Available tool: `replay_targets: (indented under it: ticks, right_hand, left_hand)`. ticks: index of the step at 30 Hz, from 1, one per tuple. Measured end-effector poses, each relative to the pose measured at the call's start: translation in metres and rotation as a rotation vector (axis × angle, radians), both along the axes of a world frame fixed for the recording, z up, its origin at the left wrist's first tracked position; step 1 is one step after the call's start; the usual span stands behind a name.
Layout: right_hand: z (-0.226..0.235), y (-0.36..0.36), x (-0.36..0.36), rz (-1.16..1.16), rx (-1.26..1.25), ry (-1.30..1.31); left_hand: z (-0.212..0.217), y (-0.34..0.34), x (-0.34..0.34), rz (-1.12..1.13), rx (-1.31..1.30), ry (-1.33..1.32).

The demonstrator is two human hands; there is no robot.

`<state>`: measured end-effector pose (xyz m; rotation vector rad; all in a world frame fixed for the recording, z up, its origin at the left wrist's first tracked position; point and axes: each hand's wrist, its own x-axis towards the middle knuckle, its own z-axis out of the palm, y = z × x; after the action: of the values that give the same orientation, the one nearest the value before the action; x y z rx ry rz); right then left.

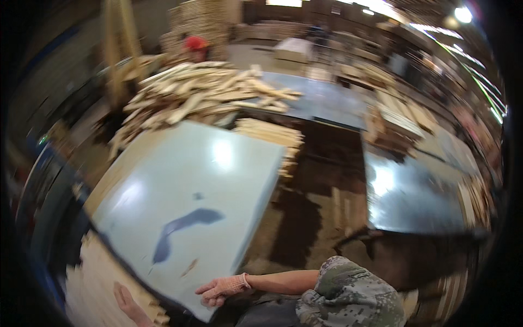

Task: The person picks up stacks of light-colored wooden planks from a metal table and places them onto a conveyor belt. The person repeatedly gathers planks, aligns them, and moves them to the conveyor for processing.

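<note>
A pale grey-blue sheet-topped table (158, 158) slopes away from me on the left, with a dark smear and a small wood sliver (190, 267) on its surface. My right hand (223, 290), in a pinkish knit glove, rests at the table's near corner; its fingers are apart and I make out nothing in them. A rolled camouflage sleeve (348, 294) covers that upper arm. At the lower left, my left hand (128, 304) looks bare, with fingers stretched out over a stack of pale wood strips (95, 278). The picture is blurred by motion.
Loose wood strips (201, 92) lie heaped at the table's far end, beside a neat strip stack (272, 133). Another shiny table (419, 201) stands right, past a dark floor gap. Taller wood piles (196, 24) and something red (196, 43) are behind.
</note>
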<state>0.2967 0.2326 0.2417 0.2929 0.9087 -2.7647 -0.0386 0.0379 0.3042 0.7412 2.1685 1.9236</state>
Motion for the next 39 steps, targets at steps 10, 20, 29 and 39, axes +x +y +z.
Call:
replay_targets:
  ticks: [10, 20, 29, 39]
  right_hand:
    - [-0.178, -0.002, 0.459, -0.551, 0.771, -1.301]
    - [-0.240, -0.218, 0.587, -0.924, 0.228, -1.716]
    - [-0.269, -0.296, 0.485, -1.068, 0.153, -1.509]
    - [-0.257, -0.448, 0.399, -1.609, -0.176, -1.645]
  left_hand:
    - [0.026, 0.246, 0.448, -1.543, -0.434, -0.085]
    - [0.007, 0.263, 0.589, -1.783, -0.813, -0.024]
    - [-0.031, 0.251, 0.591, -1.832, -0.975, -0.184]
    - [-0.065, 0.162, 0.642, -2.251, -1.031, 0.019]
